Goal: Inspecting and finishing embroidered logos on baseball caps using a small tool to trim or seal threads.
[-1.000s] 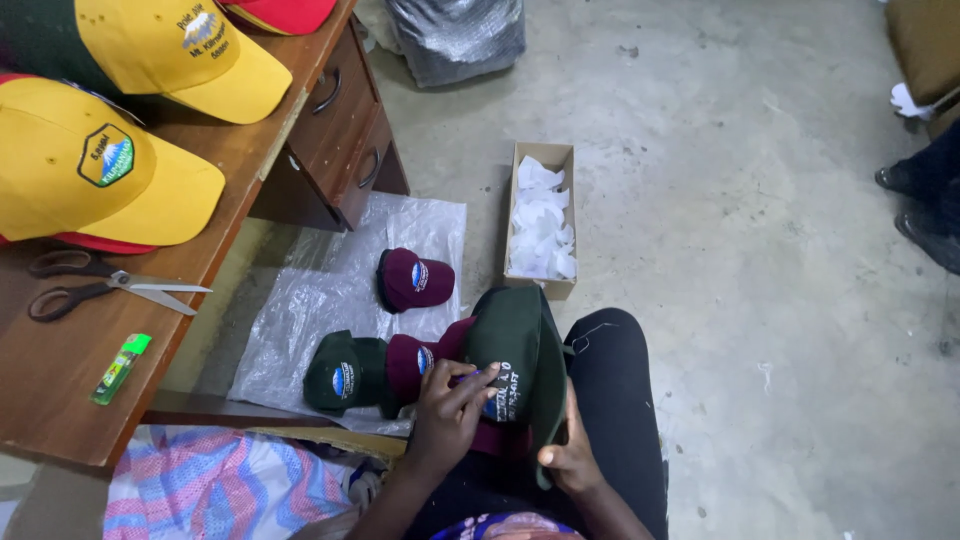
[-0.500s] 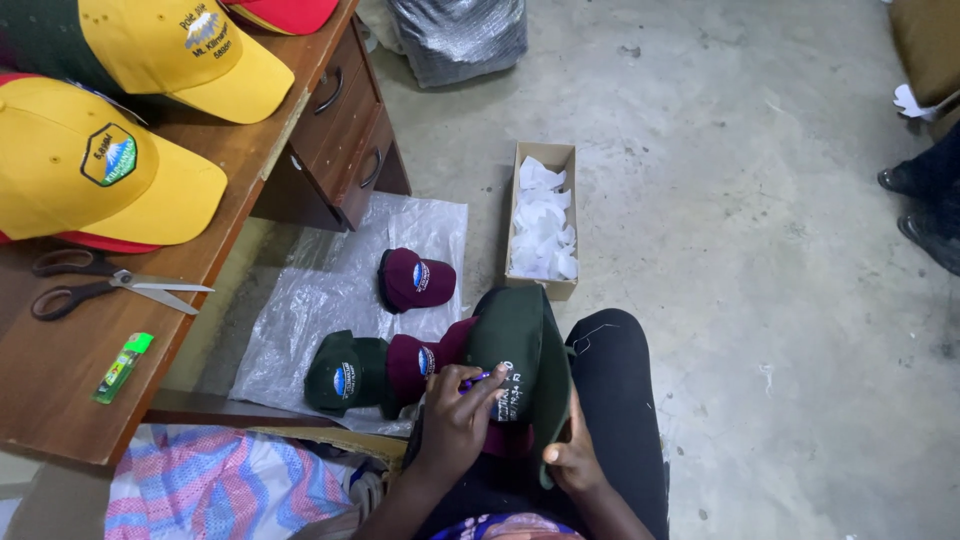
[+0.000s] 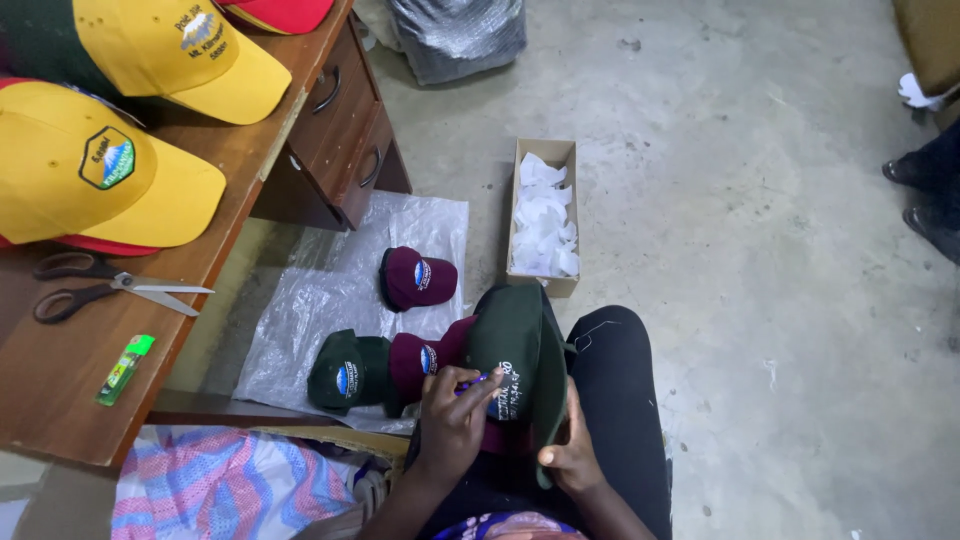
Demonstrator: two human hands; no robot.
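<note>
A dark green cap (image 3: 515,345) with white stitched lettering rests on my lap. My right hand (image 3: 570,455) grips its brim from below. My left hand (image 3: 455,415) presses on the cap's side, fingers pinched on a small purple tool at the lettering. Just left of it lie a maroon cap (image 3: 420,358) and a green cap (image 3: 345,370), each with a blue badge, on a clear plastic sheet (image 3: 300,300). Another maroon cap (image 3: 415,278) sits farther up the sheet.
A wooden desk (image 3: 60,390) at left bears yellow caps (image 3: 95,170), scissors (image 3: 110,290) and a green lighter (image 3: 123,368). A narrow cardboard box (image 3: 543,215) of white paper scraps stands on the concrete floor. Another person's shoes (image 3: 925,195) show at right. Striped cloth (image 3: 210,480) lies below.
My left hand has shifted slightly along the lettering on the green cap. The rest holds still.
</note>
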